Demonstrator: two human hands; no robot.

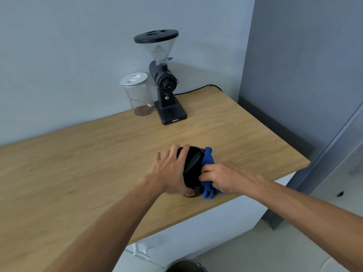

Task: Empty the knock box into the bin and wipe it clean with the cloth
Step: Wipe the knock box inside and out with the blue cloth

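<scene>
The black knock box (193,165) stands on the wooden table (98,163) near its right front corner, its knock bar showing across the opening. My left hand (170,173) wraps around the box's left side and grips it. My right hand (222,176) presses a blue cloth (208,173) against the box's right rim; cloth ends stick out above and below my fingers. The dark rim of the bin (185,266) peeks in at the bottom edge, on the floor below the table's front.
A black coffee grinder (166,81) with a clear hopper stands at the back of the table, its cable running right. A clear jar (139,95) with a white lid sits to its left. A grey wall panel (304,75) rises right of the table.
</scene>
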